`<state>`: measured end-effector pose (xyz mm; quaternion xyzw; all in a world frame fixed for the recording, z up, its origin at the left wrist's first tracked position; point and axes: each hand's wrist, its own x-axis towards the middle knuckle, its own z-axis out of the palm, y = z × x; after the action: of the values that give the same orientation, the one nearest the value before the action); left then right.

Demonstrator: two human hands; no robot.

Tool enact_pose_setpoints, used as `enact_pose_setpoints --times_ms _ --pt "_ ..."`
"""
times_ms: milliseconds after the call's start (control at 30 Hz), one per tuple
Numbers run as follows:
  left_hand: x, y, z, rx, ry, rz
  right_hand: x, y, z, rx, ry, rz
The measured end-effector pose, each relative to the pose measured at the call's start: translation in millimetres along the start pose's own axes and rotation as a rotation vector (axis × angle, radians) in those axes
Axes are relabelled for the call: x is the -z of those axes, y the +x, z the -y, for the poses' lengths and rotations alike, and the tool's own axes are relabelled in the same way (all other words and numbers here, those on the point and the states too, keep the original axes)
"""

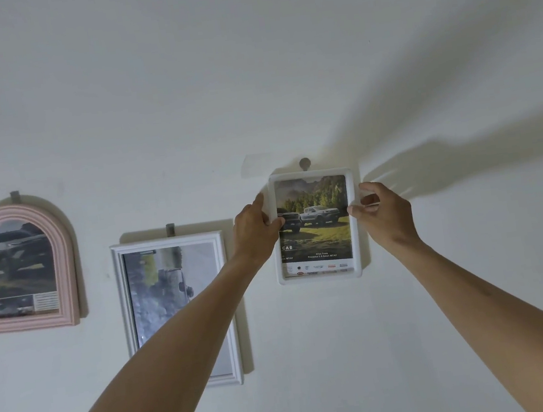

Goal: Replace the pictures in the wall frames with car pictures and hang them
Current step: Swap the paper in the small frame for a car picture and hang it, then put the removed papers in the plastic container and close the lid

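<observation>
A small white frame (320, 276) with rounded corners hangs on the wall under a round hook (304, 163). It holds a picture of two pickup trucks (314, 221) on grass before trees. My left hand (255, 228) grips the frame's left edge, thumb on the front. My right hand (382, 211) pinches its right edge with thumb and fingers. To the left hang a taller white frame (168, 242) with a greyish car picture, partly hidden by my left forearm, and a pink arched frame (26, 325) with a car picture.
The wall (280, 67) is plain white. Small hooks (170, 230) carry the white and pink frames. A strip of clear tape (255, 165) sticks to the wall just up-left of the small frame. Shadows of my hands fall to the right.
</observation>
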<state>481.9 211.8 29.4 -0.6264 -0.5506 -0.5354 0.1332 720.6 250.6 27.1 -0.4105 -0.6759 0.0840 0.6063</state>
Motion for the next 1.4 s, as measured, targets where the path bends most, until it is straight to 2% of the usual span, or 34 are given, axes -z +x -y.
enact_pose_setpoints --times_ms 133,333,433,533,733,1100,1267,1400 --pt "3 -12 1 0.069 -0.007 -0.029 8 -9 -4 -0.016 -0.025 0.001" --pt "-1 -73 12 0.025 0.134 -0.092 15 -41 -28 -0.081 -0.088 0.030" --pt "-14 -118 19 0.032 0.093 -0.110 13 -67 -49 -0.132 -0.118 0.068" --pt "-33 -166 27 0.091 0.053 -0.061 8 -102 -75 -0.219 -0.108 0.116" --pt "-76 -262 51 0.367 0.069 0.205 -1 -198 -138 -0.436 -0.171 0.323" --pt "-123 -431 78 0.791 0.259 0.901 20 -374 -268 -0.854 -0.523 0.809" --pt "-138 -480 86 0.963 0.363 1.094 43 -414 -313 -1.028 -0.601 0.847" --pt "-152 -495 90 1.035 0.332 1.122 48 -418 -343 -1.066 -0.600 0.862"
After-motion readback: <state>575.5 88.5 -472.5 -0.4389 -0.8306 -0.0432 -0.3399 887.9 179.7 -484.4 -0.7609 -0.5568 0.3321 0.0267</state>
